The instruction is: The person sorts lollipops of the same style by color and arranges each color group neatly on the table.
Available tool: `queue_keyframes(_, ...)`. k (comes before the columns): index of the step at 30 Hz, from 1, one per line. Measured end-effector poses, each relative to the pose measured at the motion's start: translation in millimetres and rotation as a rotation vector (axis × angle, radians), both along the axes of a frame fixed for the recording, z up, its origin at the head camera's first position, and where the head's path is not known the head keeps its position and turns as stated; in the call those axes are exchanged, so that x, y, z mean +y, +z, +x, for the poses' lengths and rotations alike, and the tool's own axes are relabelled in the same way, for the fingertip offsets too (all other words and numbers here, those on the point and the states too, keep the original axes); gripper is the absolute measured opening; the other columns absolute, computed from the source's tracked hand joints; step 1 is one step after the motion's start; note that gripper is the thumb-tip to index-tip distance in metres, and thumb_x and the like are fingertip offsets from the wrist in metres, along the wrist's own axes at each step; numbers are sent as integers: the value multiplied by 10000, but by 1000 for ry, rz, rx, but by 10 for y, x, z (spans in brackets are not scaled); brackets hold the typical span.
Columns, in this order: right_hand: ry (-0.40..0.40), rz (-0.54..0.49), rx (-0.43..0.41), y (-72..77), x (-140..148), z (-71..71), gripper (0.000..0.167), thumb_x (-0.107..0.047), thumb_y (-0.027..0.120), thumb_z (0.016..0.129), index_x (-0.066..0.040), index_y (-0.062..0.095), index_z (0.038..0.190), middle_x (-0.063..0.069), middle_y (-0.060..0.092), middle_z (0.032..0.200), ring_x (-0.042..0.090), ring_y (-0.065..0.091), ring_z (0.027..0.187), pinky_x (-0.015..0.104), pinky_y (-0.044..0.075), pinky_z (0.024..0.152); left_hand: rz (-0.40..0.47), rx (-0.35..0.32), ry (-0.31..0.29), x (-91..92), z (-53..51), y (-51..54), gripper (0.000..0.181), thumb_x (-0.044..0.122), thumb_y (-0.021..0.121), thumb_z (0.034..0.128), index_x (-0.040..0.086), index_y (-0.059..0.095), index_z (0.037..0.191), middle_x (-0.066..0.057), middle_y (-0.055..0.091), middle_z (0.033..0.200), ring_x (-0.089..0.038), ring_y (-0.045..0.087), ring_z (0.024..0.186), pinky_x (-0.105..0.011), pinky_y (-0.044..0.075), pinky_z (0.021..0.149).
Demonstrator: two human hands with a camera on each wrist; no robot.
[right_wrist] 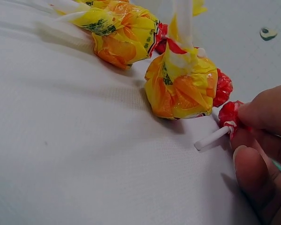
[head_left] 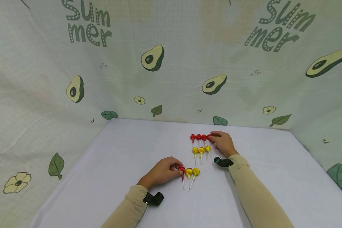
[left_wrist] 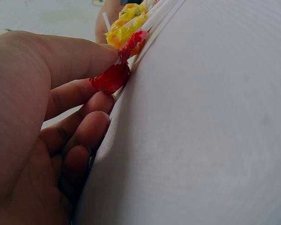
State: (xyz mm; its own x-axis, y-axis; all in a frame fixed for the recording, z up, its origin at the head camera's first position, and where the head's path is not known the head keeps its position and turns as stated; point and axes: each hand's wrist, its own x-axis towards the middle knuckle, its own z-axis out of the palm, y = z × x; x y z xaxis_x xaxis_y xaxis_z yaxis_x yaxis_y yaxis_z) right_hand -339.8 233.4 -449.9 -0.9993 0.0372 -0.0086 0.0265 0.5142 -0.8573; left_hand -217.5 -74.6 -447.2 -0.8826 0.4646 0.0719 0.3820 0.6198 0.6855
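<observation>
My left hand [head_left: 163,171] pinches a red-wrapped lollipop [left_wrist: 111,78] between thumb and fingers, low at the white table surface. Just right of it lie two yellow lollipops [head_left: 189,172], their sticks pointing toward me. Farther back, my right hand [head_left: 224,143] pinches the red lollipop [right_wrist: 230,115] at the right end of a row of several red lollipops [head_left: 198,136]. In front of that row lie three yellow lollipops [head_left: 201,150]; in the right wrist view, a yellow lollipop [right_wrist: 180,89] looms close beside the held one.
A white cloth covers the table [head_left: 125,142]. Behind it hangs a pale curtain [head_left: 176,63] printed with avocados, leaves and flowers. Dark wrist cameras [head_left: 154,199] are strapped to both wrists, over beige sleeves [head_left: 256,193].
</observation>
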Motion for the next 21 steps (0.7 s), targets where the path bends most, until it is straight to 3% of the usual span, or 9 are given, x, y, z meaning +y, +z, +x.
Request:
queue_keyframes(7,-3,-5,-1,-5,14,-1,437,-324,604,1009,-131,585,1400,122,599,1301,281,580,860,268,524,680,-5,5,0,0,0,-9,217,298,737,911,214,713,1109,136,580,912,-76,525,802,-261,448,703)
queue_keyframes(15,-22,-72,15,11,46,45,436,-313,584,1022,-84,574,1394,156,632,1207,265,596,754,250,527,661,10,0,-8,-13,10,-27,225,300,733,912,226,712,1123,137,581,929,-74,529,813,-260,454,708)
queue_keyframes(21,-60,-120,41,26,70,112,384,-285,572,1029,-65,599,1343,166,642,1163,255,609,740,246,523,660,43,-37,-19,-59,-9,-19,206,328,732,918,275,709,1116,131,598,940,-93,547,836,-275,463,720)
